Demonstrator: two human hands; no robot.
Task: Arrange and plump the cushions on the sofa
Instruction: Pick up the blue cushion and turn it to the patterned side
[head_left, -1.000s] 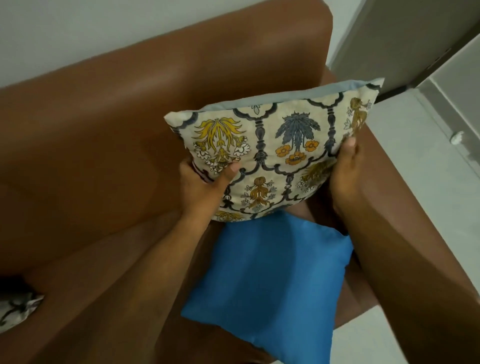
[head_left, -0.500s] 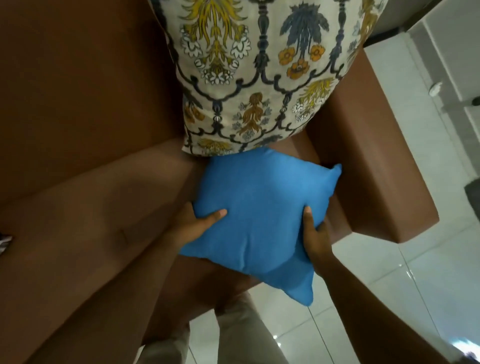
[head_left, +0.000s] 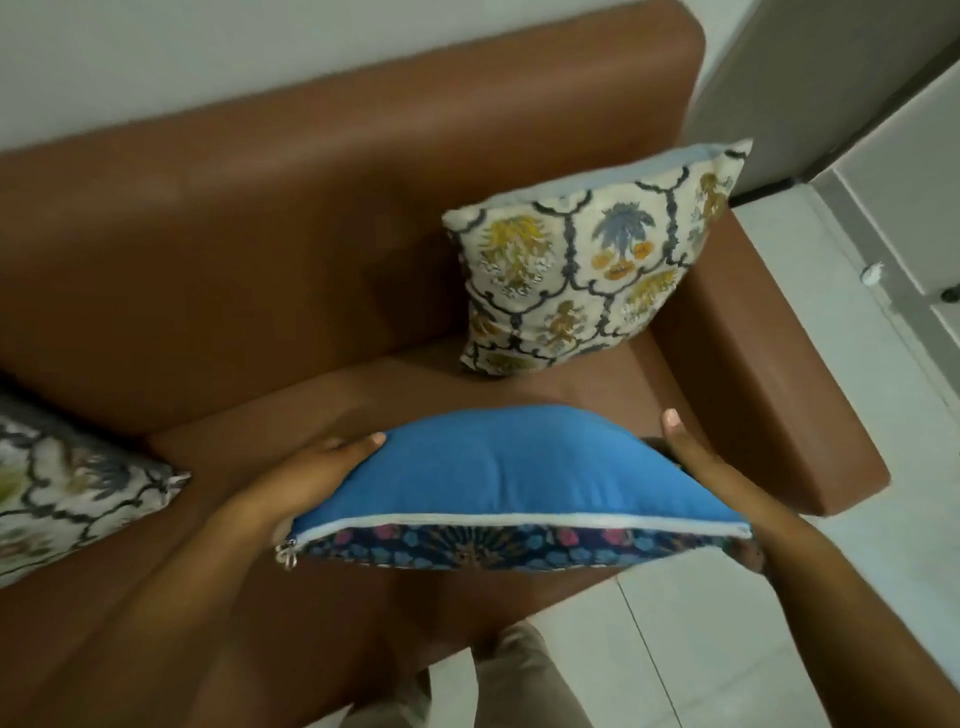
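Far left there's a patterned cushion (head_left: 67, 488) lying on the brown sofa (head_left: 260, 249) seat, half cut off by the frame. Then the left hand (head_left: 311, 470) is pressed flat against the left side of the blue cushion (head_left: 519, 467), which is held up above the front of the seat, zip edge facing the camera. The right hand (head_left: 696, 457) squeezes its right side, fingers straight. Behind it a floral cushion (head_left: 587, 270) stands propped in the sofa's right corner against the armrest (head_left: 769, 384)
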